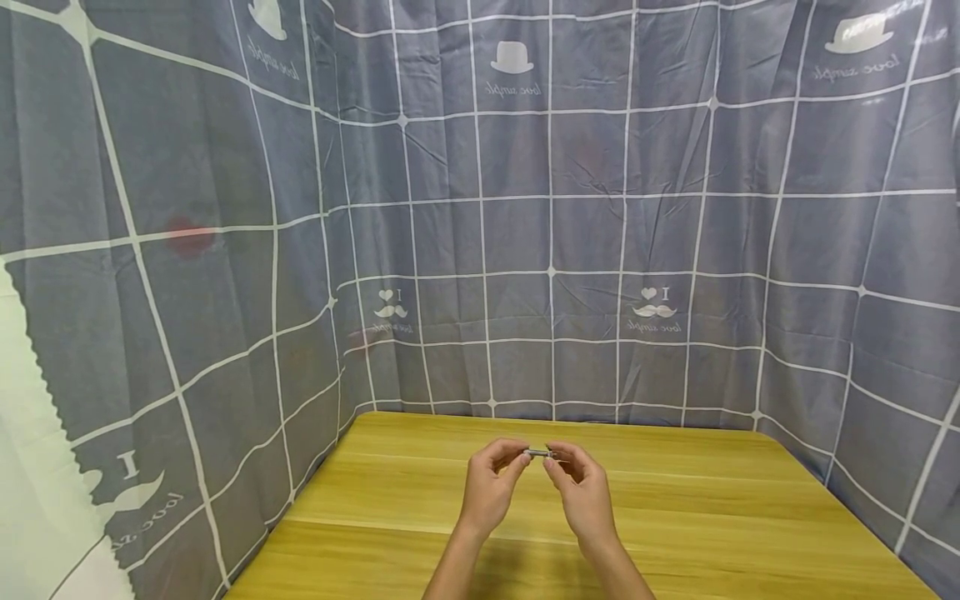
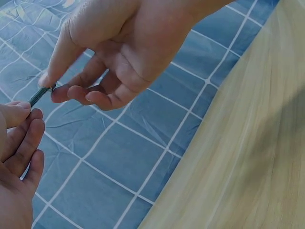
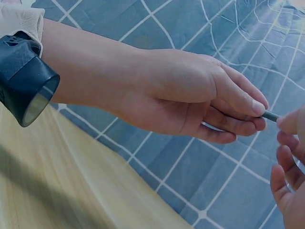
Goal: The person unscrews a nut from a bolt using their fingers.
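A short, thin threaded metal screw is held level between both hands above the table. My left hand pinches one end of it between thumb and fingertips. At the other end, my right hand pinches it the same way. The threads of the screw show in the gap between the hands in the left wrist view. Fingertips cover both ends, so I cannot tell whether a head or nut is there. In the right wrist view only a short grey stretch of the screw shows.
Beneath the hands lies a yellow wood-grain table. A grey-blue curtain with white grid lines hangs behind it and along both sides. A white cloth edge hangs at far left. The left wrist carries a black device.
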A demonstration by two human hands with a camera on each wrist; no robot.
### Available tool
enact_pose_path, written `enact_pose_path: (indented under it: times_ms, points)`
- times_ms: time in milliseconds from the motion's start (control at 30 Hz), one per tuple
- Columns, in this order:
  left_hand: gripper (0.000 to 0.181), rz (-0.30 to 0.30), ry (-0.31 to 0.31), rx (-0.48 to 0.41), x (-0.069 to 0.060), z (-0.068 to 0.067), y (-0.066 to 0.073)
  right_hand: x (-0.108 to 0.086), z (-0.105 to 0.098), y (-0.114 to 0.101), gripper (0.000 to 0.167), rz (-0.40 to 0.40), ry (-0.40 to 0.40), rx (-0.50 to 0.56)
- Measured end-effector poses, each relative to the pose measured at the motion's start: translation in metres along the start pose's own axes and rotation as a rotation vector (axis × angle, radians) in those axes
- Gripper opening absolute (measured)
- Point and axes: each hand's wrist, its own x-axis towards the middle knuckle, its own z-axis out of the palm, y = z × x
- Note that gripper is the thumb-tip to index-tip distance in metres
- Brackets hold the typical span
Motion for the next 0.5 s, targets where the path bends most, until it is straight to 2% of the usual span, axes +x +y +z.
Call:
enact_pose_path:
  times_ms: [133, 367, 500]
  points:
    - [0.012, -0.011, 0.000, 0.006, -0.0002, -0.0008, 0.0008, 0.0000, 0.0013, -0.0012, 0.035, 0.020, -0.018, 0.008]
    - [0.011, -0.016, -0.008, 0.008, -0.0004, -0.0014, 0.0007, -0.0004, 0.0014, -0.0006, 0.026, 0.024, 0.027, -0.017]
    - [0.011, -0.012, -0.003, 0.010, -0.0003, -0.0012, 0.0002, -0.0005, 0.0015, -0.0007, 0.031, 0.019, 0.023, -0.015]
